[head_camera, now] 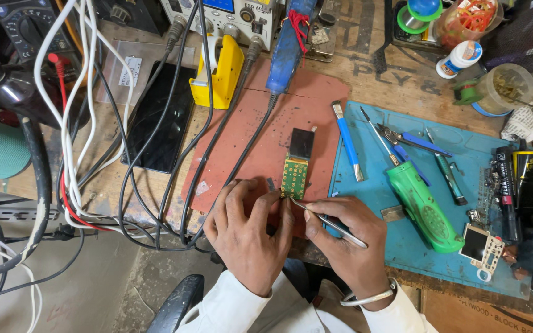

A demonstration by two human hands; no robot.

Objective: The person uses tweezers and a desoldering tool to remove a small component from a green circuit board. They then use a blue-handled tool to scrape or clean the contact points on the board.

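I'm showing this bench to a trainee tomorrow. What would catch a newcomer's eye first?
Probably the two hands at bottom centre: the right hand holds tweezers to a small green circuit board that the left hand steadies on a red mat. Next, the bright green tool on the blue mat to the right, and the tangle of cables on the left.

A black phone screen [158, 120] (flat, rectangular) lies among cables [75, 154].

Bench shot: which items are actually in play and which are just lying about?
In play:
- green circuit board, steadied by left hand
- tweezers in right hand, tips at the board's lower edge
- red mat under the board

Lying about:
- green screwdriver
- blue brush
- pliers
- yellow holder
- black phone
- glue bottle
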